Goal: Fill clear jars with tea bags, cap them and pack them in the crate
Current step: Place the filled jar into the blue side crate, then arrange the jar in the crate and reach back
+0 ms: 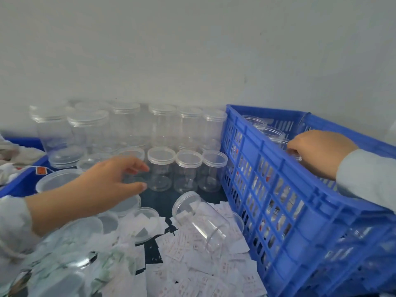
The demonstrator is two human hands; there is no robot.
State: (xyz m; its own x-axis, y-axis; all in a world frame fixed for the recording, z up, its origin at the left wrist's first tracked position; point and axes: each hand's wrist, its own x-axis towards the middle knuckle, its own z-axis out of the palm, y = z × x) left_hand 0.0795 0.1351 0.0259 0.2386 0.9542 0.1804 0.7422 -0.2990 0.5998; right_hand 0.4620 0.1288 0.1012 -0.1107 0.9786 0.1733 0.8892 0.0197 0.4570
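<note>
My left hand (113, 181) reaches toward a row of capped clear jars, its fingers spread around one jar (130, 166) that it partly hides; I cannot tell whether they touch it. My right hand (319, 151) is inside the blue crate (278, 189) and its curled fingers grip the cap of a jar (296, 154). More capped jars (273, 133) stand in the crate behind it. An uncapped clear jar (201, 221) lies on its side on a heap of white tea bags (192, 264).
Two tiers of empty capped jars (162, 125) stand against the wall. Loose clear lids (57, 179) lie at the left near a blue tray (23, 179) of tea bags. Blurred jars fill the lower left corner.
</note>
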